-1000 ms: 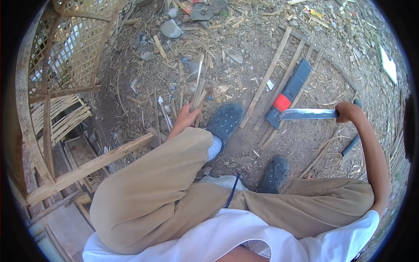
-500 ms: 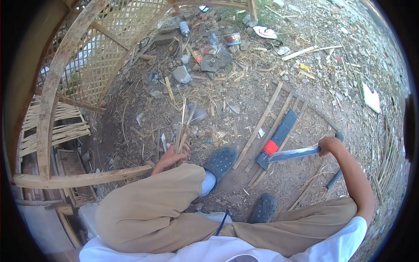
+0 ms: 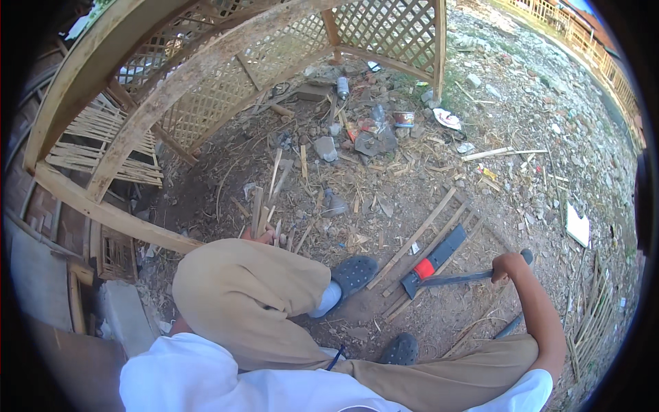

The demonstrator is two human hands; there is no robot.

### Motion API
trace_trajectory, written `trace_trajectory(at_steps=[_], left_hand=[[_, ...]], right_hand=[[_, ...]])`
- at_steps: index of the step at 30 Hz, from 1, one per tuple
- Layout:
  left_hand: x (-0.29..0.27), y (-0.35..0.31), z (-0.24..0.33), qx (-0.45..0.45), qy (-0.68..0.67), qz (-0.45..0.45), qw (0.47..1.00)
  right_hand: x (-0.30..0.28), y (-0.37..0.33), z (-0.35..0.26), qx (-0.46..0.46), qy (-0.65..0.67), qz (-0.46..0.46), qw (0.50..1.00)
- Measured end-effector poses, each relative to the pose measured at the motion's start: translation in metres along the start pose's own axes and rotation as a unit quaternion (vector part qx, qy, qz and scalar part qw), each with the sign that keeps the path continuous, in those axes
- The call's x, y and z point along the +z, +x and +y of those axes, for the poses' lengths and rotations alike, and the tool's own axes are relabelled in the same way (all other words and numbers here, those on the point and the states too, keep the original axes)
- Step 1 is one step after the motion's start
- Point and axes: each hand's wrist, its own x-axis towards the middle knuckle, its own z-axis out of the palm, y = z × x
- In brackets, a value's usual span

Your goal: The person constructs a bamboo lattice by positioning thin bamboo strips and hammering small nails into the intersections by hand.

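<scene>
My left hand [image 3: 261,235], partly hidden behind my raised knee, is closed around several short wooden strips [image 3: 257,206] that stick up from it. To the right, my right hand [image 3: 508,266] grips a machete [image 3: 458,279] by its dark handle. Its blade points left, and the tip end overlaps the near end of a flat black piece with a red band [image 3: 425,268]. That piece lies slantwise on long wooden slats [image 3: 419,233] on the ground.
A wooden frame [image 3: 117,220] with lattice panels [image 3: 288,55] stands at the left. Stones, a can [image 3: 342,88], a tub [image 3: 403,119] and wood scraps litter the ground ahead. A dark rod [image 3: 509,325] lies by my right leg, thin sticks [image 3: 594,309] farther right.
My view has shifted, bringing more of the lattice frame and a far fence into sight. The left hand with the strips sits further behind my knee. The machete's blade has turned from bright to dark.
</scene>
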Motion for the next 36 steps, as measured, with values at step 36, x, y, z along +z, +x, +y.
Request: trace_trajectory(at_steps=[36], left_hand=[[0.044, -0.115, -0.034, -0.109, 0.212, -0.065, 0.969]], right_hand=[[-0.055, -0.045, -0.018, 0.01, -0.015, -0.022, 1.0]])
